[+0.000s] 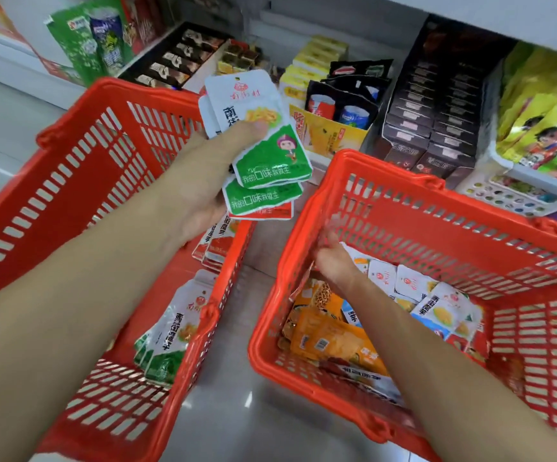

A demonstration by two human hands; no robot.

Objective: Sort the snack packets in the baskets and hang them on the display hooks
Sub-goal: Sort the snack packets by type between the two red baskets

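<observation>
Two red plastic baskets stand on the floor. My left hand (203,181) holds a fanned stack of white-and-green snack packets (263,148) above the left basket (80,168). That basket has more green-and-white packets (167,331) and some red-and-white ones (215,241) along its right side. My right hand (334,258) reaches down into the right basket (404,208), its fingers blurred among mixed packets: orange ones (330,338), white ones (414,281) and blue-and-yellow ones (440,315). Whether it grips a packet is unclear. No display hooks are visible.
Low shelves behind the baskets hold dark boxes (434,128), yellow boxes (317,61), green bags (87,41) and yellow-green cartoon packets (547,128). A strip of grey floor (233,395) runs between the baskets.
</observation>
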